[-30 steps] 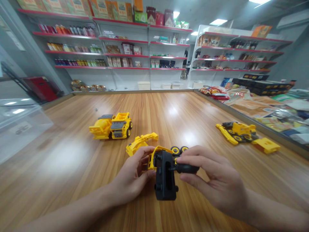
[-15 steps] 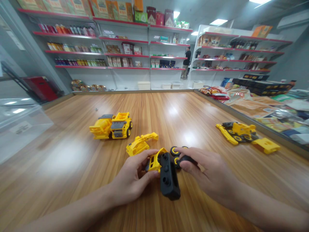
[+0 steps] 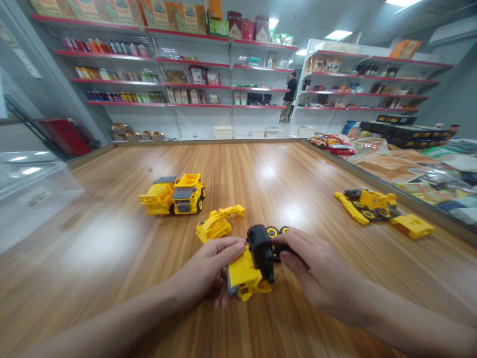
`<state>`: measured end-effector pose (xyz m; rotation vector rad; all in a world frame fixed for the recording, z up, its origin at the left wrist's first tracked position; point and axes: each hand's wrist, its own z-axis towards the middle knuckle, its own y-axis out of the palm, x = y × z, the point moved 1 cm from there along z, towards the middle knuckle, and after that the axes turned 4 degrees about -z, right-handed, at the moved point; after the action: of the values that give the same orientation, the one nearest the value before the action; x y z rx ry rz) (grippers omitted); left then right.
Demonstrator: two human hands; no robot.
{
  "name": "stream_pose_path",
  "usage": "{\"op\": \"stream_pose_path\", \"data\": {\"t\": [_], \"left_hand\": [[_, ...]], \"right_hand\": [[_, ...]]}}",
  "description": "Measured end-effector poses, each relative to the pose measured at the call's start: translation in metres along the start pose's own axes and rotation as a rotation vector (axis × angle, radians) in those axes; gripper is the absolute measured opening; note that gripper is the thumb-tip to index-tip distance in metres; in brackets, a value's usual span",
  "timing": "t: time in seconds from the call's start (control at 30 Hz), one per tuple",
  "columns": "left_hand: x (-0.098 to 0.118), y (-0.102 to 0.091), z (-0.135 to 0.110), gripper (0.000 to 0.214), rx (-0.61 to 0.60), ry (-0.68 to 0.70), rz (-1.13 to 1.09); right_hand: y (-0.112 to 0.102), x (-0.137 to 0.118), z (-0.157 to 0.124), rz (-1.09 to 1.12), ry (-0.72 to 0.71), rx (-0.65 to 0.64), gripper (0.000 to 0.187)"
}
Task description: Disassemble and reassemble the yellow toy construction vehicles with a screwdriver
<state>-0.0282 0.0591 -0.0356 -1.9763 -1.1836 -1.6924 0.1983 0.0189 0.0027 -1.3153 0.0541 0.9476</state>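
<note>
My left hand (image 3: 219,261) is closed around a yellow toy truck cab (image 3: 244,271) with a grey edge. A black plastic chassis piece (image 3: 261,248) sits against the cab, tilted up on its right side. My right hand (image 3: 316,266) is closed, thumb and fingers pinching a dark rounded piece (image 3: 285,249) beside the chassis; its kind is mostly hidden. Black wheels with yellow hubs (image 3: 272,231) show just behind the right fingertips. Beyond the left hand lies a yellow excavator-arm part (image 3: 218,223) on the table.
A yellow mixer truck (image 3: 158,195) and dump truck (image 3: 188,193) stand at the left of the wooden table (image 3: 238,169). Toward the right are a yellow toy vehicle (image 3: 374,203) and a flat yellow part (image 3: 413,226). A clear bin (image 3: 33,194) is at far left.
The left hand has turned the yellow cab over, so its body now faces down toward me and the black chassis piece points upward. The right hand has stayed close by.
</note>
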Motion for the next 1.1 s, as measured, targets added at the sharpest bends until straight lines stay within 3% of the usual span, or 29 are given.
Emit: {"op": "stream_pose_path", "data": {"t": [0.13,0.27,0.37,0.57,0.7,0.9,1.1], "left_hand": [[0.001,0.000,-0.003,0.068,-0.113,0.035,-0.044],[0.003,0.002,-0.010,0.088,-0.170,0.052,0.107],[0.005,0.005,-0.013,0.080,-0.159,0.055,0.153],[0.007,0.010,-0.014,0.066,-0.100,0.229,0.254],[0.005,0.011,-0.013,0.068,-0.110,0.203,0.237],[0.000,0.010,-0.013,0.068,-0.135,0.166,0.175],[-0.002,0.007,-0.013,0.065,-0.196,0.156,0.144]], "right_hand": [[0.002,0.002,-0.001,-0.070,0.064,-0.053,0.014],[0.003,0.003,-0.002,-0.065,0.043,-0.023,0.015],[0.003,0.001,-0.002,-0.051,0.044,-0.034,0.014],[0.002,-0.003,-0.004,-0.034,0.036,-0.089,0.015],[0.002,-0.004,-0.006,-0.005,0.062,-0.087,0.016],[0.004,-0.004,-0.001,0.029,-0.055,-0.124,0.018],[0.008,0.000,-0.002,0.097,-0.056,-0.080,0.015]]}}
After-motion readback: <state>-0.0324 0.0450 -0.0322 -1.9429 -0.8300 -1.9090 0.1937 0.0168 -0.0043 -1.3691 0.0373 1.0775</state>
